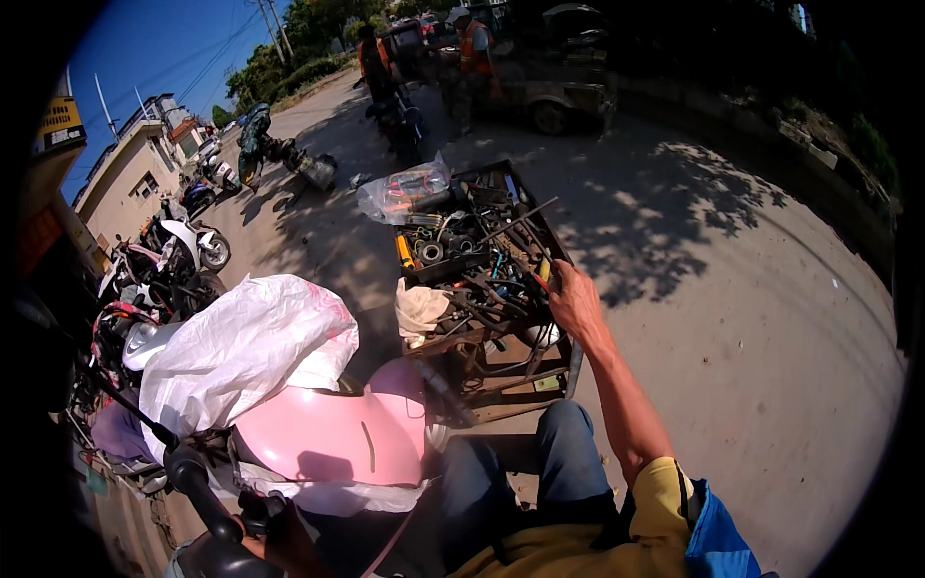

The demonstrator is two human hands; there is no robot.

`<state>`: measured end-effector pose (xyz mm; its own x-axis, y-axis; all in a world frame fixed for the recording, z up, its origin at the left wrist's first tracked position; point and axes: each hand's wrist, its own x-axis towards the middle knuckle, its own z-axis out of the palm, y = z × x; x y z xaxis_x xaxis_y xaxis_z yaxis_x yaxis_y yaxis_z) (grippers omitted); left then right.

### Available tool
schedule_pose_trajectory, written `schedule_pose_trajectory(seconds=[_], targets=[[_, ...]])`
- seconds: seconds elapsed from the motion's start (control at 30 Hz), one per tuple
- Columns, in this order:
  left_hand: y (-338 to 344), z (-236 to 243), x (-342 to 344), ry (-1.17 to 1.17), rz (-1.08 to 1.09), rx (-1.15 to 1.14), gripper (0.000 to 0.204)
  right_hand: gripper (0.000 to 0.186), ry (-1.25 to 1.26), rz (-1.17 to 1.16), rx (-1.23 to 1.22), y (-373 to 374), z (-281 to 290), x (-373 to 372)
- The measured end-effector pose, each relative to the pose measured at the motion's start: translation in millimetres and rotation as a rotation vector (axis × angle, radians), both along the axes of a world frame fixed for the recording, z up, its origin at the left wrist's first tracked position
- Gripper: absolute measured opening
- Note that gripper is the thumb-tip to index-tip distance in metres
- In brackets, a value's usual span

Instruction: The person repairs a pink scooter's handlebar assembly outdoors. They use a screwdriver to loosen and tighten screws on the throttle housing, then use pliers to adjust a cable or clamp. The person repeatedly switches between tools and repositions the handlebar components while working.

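Note:
My right hand (575, 301) reaches over the right side of a tool cart (563, 252), its fingers curled in. A thin red piece (541, 282) shows at the fingertips; the rest is hidden. Pliers and other hand tools (496, 294) lie heaped beside it, with a long metal rod (520, 220) slanting across the tray. My left hand (281, 541) is low in dark shadow beside a black scooter handlebar (207, 496); its fingers cannot be made out. Near it stands a pink scooter panel (318, 433), partly covered by a white plastic sack (255, 342).
A beige rag (420, 310) and a clear plastic bag (405, 190) lie on the cart. Parked scooters (188, 241) line the left side. Farther off, two people in orange vests (474, 50) stand near a motorcycle (397, 116) and a flatbed vehicle (554, 101).

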<state>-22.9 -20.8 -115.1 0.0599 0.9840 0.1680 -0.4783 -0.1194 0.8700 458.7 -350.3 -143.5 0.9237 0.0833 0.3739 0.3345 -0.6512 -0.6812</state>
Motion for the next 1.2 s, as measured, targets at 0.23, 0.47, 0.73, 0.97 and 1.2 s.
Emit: schedule_pose_trajectory(seconds=[0.23, 0.47, 0.73, 0.97, 1.2], targets=[[6, 1, 15, -0.336, -0.346, -0.082, 0.048, 0.040, -0.346, 0.135, 0.038, 55, 24, -47], [6, 0, 32, -0.657, -0.599, -0.231, 0.045, 0.076, 0.090, 1.158, 0.080, 158, 67, -237], [19, -8, 23, -0.606, -0.414, -0.311, 0.045, 0.026, 0.254, 1.248, 0.355, 220, 25, -270], [77, -58, -12, -0.677, -0.931, -0.302, 0.048, 0.023, 0.138, 1.000, 0.434, 208, 97, -190], [29, 6, 9, -0.283, -0.614, 0.035, 0.052, 0.020, -0.028, 0.786, 0.314, 287, 43, -153]])
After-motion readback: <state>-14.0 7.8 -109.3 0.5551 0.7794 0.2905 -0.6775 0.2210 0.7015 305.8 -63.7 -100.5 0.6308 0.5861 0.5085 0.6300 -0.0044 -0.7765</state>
